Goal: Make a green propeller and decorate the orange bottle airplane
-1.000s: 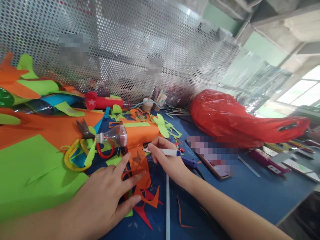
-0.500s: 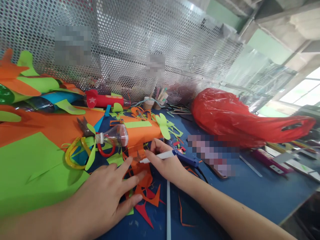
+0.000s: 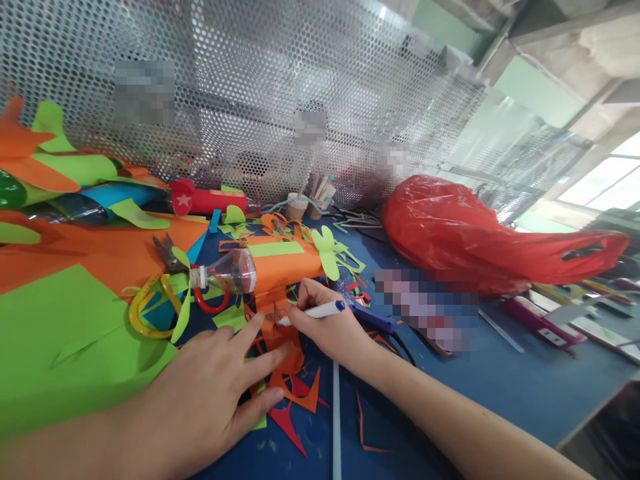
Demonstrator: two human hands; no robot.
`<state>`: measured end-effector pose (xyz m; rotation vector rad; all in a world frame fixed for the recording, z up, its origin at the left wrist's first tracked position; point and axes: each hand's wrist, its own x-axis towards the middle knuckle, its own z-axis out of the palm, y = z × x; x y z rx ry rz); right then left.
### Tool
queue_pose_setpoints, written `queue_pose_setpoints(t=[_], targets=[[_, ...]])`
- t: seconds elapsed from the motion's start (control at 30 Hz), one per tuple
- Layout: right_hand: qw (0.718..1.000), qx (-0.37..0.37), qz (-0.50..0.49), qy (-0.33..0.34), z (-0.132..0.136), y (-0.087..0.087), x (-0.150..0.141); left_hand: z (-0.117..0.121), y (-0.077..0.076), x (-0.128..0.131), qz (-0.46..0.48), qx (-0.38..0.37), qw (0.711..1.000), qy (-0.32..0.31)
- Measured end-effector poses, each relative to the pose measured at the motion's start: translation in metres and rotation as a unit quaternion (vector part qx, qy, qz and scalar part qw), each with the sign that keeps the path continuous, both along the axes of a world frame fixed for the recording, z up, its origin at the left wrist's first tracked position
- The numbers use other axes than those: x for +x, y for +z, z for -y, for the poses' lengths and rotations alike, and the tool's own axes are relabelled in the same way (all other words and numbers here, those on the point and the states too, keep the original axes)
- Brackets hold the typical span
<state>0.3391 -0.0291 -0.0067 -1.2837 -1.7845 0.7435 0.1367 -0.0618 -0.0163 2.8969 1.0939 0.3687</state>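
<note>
My right hand [image 3: 325, 333] grips a white marker pen [image 3: 324, 309] with a blue end. The pen's tip rests at a dark star drawn on an orange paper wing [image 3: 290, 360]. That wing extends towards me from a plastic bottle [image 3: 227, 272] wrapped in orange paper, with a green stripe, green fins and a green propeller at its neck. My left hand [image 3: 210, 373] lies with fingers spread, its fingertips on the wing's left edge. Behind my right hand is a blue glue gun [image 3: 375, 320], partly hidden.
Yellow-and-red-handled snips [image 3: 145, 313] lie left of the bottle, over green paper [image 3: 65, 347]. Paper scraps [image 3: 287, 427] and a white glue stick [image 3: 337, 427] lie near me. A red plastic bag [image 3: 440, 233] sits at right, before a perforated metal screen [image 3: 250, 87].
The marker has tilted in my right hand, and its blue end has shifted slightly left. My left hand stays in place.
</note>
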Motion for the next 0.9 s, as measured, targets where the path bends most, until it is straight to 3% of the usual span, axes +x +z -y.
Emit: queue_pose_setpoints(t=[0.9], targets=[[1.000,-0.013,-0.018,0.014,-0.0006,0.0005,0.0001,0.0010,0.0003,0.0005,-0.025,0.026,0.999,-0.008]])
